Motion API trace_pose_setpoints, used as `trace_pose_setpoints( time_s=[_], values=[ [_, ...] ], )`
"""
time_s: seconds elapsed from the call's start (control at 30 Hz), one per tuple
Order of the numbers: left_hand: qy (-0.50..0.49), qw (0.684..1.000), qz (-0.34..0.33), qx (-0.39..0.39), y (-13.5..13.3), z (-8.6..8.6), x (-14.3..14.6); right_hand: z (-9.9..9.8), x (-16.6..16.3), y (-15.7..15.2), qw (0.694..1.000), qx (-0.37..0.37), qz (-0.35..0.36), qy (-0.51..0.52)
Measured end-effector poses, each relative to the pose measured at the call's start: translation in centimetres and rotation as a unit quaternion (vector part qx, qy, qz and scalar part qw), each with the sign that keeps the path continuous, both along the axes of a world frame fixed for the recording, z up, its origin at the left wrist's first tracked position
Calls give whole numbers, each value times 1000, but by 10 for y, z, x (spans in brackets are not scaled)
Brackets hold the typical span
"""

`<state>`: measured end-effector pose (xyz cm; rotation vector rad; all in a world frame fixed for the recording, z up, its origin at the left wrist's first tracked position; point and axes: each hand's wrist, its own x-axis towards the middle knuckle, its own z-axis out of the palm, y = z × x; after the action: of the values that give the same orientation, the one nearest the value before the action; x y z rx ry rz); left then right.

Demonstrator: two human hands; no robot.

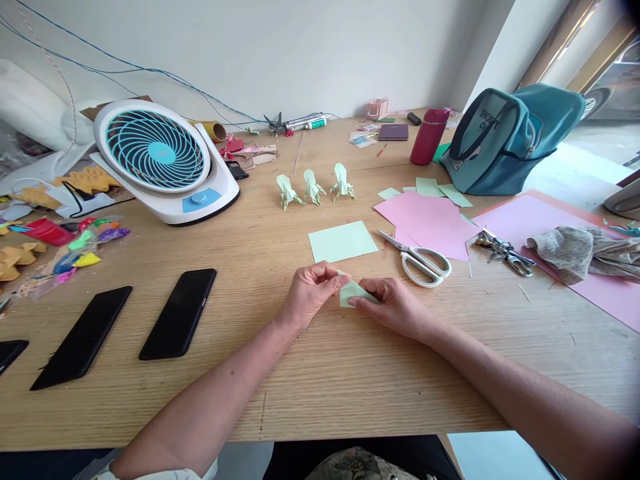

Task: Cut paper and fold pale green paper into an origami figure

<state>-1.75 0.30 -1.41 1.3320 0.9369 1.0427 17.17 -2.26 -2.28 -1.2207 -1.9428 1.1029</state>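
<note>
Between my two hands is a small piece of folded pale green paper (351,291), held just above or on the wooden table. My left hand (314,291) pinches its upper left part between thumb and fingers. My right hand (393,303) grips its right end, the thumb lying along the near edge. Just beyond my hands lies a flat pale green sheet (344,241). White-handled scissors (423,265) rest to its right, blades pointing toward the sheet. Farther back stand three folded green paper figures, the middle one (313,187) between the other two.
A white fan (160,153) stands at the back left, with two black phones (179,313) nearer. Pink paper (430,220), keys (505,252) and a grey cloth (575,253) lie right. A red bottle (430,137) and teal bag (505,143) stand behind.
</note>
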Motion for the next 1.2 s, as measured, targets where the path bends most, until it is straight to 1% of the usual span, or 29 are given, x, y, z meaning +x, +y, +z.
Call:
trace_pose_setpoints(
  time_s=[0.07, 0.2, 0.27, 0.33, 0.4, 0.43, 0.5, 0.57, 0.63, 0.73, 0.87, 1.03, 1.2],
  values=[
    [-16, 1000, 21, -2, 1, 2, -1, 0, 0, -1, 1000, 6, 7, -6],
    [-72, 994, 70, -32, 6, 5, -5, 0, -1, -2, 1000, 13, 17, -9],
    [-59, 996, 63, -32, 7, 5, -6, 1, -1, -1, 1000, -10, 6, 13],
    [-6, 1000, 27, -10, 5, 5, -5, 1, -1, 1, 998, -38, -17, 50],
    [74, 996, -15, 38, 2, 4, -3, 2, -1, 3, 993, -57, -40, 92],
    [114, 990, -29, 75, 0, 3, -2, 2, -1, 4, 991, -65, -48, 110],
    [177, 970, -36, 162, -2, 3, 0, 3, -1, 6, 987, -78, -56, 131],
    [210, 948, -31, 237, -3, 2, 0, 5, -1, 6, 986, -87, -57, 134],
    [218, 936, -35, 274, -3, 2, 0, 7, -1, 6, 985, -87, -53, 137],
    [216, 932, -60, 284, -4, 2, 0, 9, -2, 5, 983, -81, -47, 159],
    [210, 936, -96, 264, -5, 2, 0, 8, -3, 5, 975, -77, -51, 201],
    [203, 939, -85, 265, -4, 1, 0, 7, -1, 5, 962, -106, -82, 237],
    [204, 934, -64, 287, -2, 0, 1, 7, 1, 3, 958, -126, -105, 237]
  ],
)
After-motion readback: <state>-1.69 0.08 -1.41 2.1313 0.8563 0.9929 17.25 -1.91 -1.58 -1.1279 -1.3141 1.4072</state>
